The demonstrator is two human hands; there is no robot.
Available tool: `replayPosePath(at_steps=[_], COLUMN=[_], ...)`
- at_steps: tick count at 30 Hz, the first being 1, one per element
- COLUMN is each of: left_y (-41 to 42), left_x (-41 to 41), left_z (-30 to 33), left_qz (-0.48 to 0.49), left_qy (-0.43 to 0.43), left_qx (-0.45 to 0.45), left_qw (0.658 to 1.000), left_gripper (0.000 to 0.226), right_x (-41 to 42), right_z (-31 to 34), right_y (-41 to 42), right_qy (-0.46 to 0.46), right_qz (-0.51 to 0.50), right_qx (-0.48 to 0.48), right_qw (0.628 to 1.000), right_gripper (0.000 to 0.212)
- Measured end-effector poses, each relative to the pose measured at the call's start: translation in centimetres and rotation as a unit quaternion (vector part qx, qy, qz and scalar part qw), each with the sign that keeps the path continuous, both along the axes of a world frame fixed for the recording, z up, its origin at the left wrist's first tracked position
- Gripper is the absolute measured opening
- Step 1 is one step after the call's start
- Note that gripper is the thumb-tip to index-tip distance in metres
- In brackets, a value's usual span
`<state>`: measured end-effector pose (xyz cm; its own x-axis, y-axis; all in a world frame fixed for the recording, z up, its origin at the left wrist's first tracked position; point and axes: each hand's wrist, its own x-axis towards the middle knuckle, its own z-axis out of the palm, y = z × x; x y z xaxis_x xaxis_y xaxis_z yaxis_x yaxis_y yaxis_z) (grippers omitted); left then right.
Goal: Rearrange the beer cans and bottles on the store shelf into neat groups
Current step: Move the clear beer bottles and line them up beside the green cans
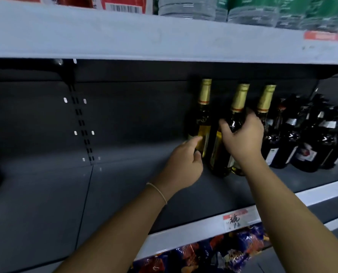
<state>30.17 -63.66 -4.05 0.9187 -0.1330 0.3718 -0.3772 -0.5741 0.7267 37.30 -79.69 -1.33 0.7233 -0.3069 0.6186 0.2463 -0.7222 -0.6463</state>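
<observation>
- Three gold-foil-capped bottles stand close together on the dark grey shelf, right of its middle and toward the back.
- The right hand grips the middle bottle at its shoulder, thumb on the left side and fingers curled round the right, just under the foil.
- The left hand reaches to the left bottle; its forefinger lies stretched against the yellow label and the thumb is near the lower body. I cannot tell whether it has a real hold.
- The third bottle stands just behind the right hand, partly hidden.
- Right of these, a cluster of dark bottles with pale labels fills the shelf.
- A thin bracelet circles the left wrist.
- A red-and-white price tag sits on the shelf's front edge.
</observation>
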Motion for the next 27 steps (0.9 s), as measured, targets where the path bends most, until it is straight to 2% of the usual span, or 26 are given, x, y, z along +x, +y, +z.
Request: replayPosePath(at_steps=[4, 9, 13, 19, 27], left_y=[0.3, 0.6, 1.3, 3.2, 9.1], left_x=[0.6, 0.6, 0.3, -0.8, -4.0], left_z=[-0.3, -0.5, -0.8, -1.3, -1.5], left_qz=[0.008, 0.019, 0.019, 0.041, 0.056], left_qy=[-0.002, -0.004, 0.002, 0.020, 0.067], left_qx=[0.006, 0.011, 0.003, -0.021, -0.038], left_qw=[1.000, 1.000, 1.000, 0.999, 0.995], left_gripper=[0.048, 0.049, 0.052, 0.054, 0.074], right_x=[1.6, 1.8, -0.2, -4.2, -7.5], right_z=[1.1, 0.7, -0.2, -0.8, 0.3], right_y=[0.0, 0.3, 1.6, 4.2, 9.1], right_qy=[0.007, -0.022, -0.068, -0.113, -0.068], right_qz=[-0.004, 0.021, 0.053, 0.195, 0.342], right_qx=[0.000, 0.022, 0.033, 0.086, 0.029], right_qw=[1.000, 0.999, 0.996, 0.970, 0.937], right_gripper=[0.069, 0.035, 0.034, 0.026, 0.031])
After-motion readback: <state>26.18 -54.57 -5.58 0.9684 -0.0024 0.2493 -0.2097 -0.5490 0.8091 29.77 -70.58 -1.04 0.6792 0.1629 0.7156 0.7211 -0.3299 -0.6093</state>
